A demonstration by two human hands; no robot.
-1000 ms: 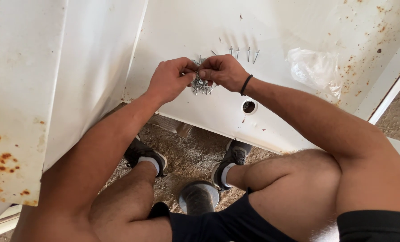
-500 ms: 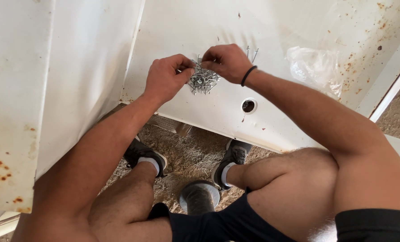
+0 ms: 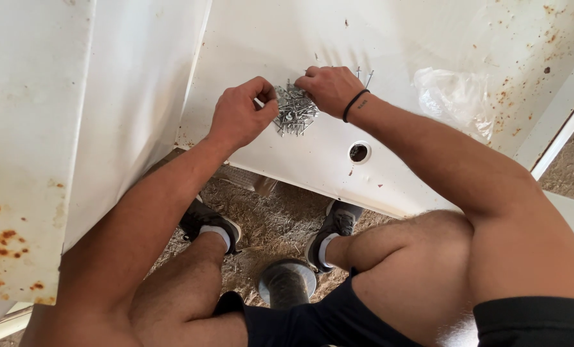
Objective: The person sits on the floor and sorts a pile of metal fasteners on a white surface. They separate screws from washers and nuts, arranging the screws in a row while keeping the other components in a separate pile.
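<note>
You are pinching at the heap of screws (image 3: 295,110) with your left hand (image 3: 240,117) while your right hand (image 3: 328,87), fingers curled, is covering its far edge; loose ones could be rolling toward the round hole (image 3: 359,152) just below.

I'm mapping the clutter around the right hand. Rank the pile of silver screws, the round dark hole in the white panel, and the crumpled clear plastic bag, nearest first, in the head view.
1. Pile of silver screws: at the fingertips of the right hand.
2. Round dark hole: just below the wrist, in the white panel.
3. Crumpled clear plastic bag: farther off, beyond the forearm.
</note>
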